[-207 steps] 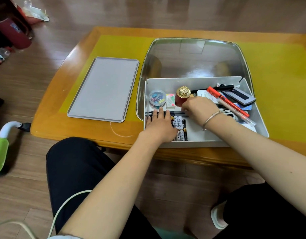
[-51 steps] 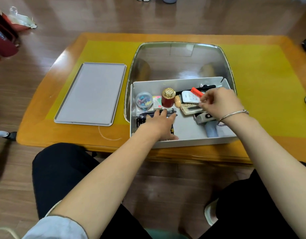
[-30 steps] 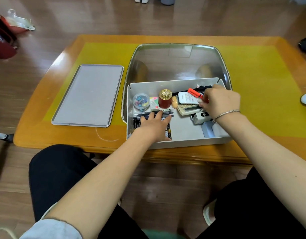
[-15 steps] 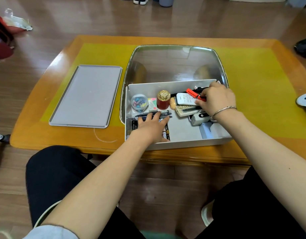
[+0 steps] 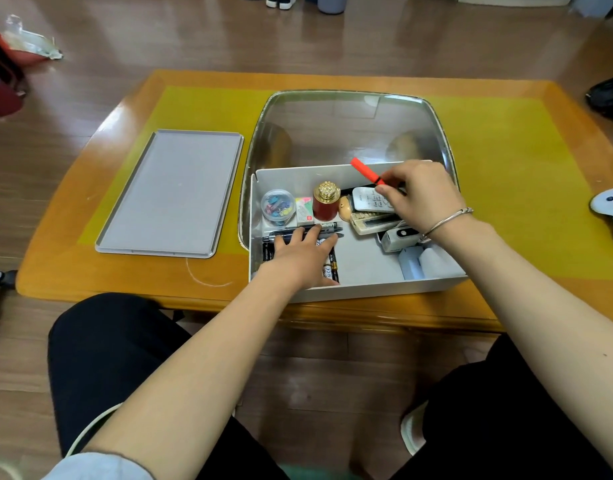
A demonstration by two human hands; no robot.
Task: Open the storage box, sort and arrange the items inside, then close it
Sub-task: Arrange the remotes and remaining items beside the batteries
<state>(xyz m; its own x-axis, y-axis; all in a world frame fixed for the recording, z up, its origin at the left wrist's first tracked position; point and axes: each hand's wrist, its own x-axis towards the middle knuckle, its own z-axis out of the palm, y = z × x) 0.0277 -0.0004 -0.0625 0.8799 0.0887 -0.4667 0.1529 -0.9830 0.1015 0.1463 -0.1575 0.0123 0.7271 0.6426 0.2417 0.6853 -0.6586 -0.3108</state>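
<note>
The white storage box [image 5: 367, 289] stands open at the table's near edge. Its grey lid [image 5: 173, 192] lies flat to the left. My left hand [image 5: 303, 256] lies flat, fingers straight, on the batteries [image 5: 332, 268] and dark pens [image 5: 327, 228] in the box's left half. My right hand [image 5: 419, 195] pinches a red-capped marker [image 5: 365, 171] and lifts its red end above the box's back wall. Along the back sit a clear tub of clips [image 5: 278, 206], a small card pack [image 5: 304, 210] and a red jar with a gold top [image 5: 326, 200]. Remotes [image 5: 371, 202] lie under my right hand.
A glass inset [image 5: 346, 126] fills the table's middle behind the box. A white game controller [image 5: 609, 206] lies at the table's right edge. Yellow mat covers the table [image 5: 506, 161]. Shoes and a red bag are on the floor beyond.
My right hand has raised the red marker's capped end up out of the pile in the box. My left hand has stayed on the batteries and pens.
</note>
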